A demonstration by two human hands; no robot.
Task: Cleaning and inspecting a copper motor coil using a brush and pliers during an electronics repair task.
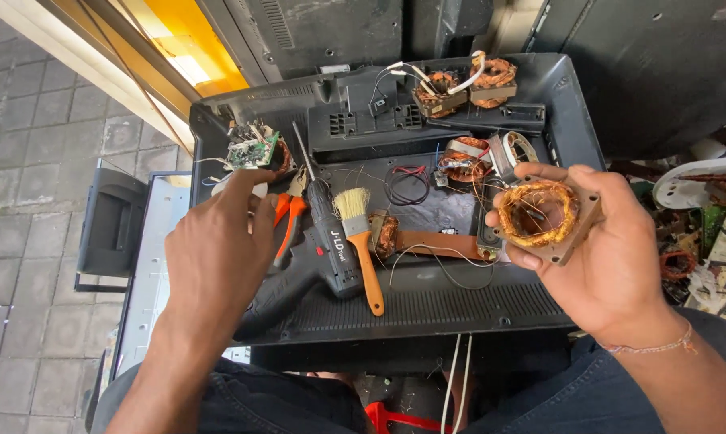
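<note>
My right hand [612, 257] holds up a motor stator [539, 215], a square metal frame wound with copper wire, above the right side of a black plastic panel [427, 309] on my lap. My left hand [214, 249] hovers over the panel's left side with fingers curled, close to orange-handled pliers [286, 221] and a small white object that the fingers partly hide. Whether it grips anything is unclear. A black cordless drill [327, 241] and an orange-handled brush [361, 241] lie between the hands.
More copper-wound stators [463, 84] sit at the panel's far edge, another [463, 161] at mid right. A green circuit board [254, 149] lies far left, a wire loop [407, 185] in the middle. Motor parts clutter the right. A flat screen panel [150, 257] lies left on paving.
</note>
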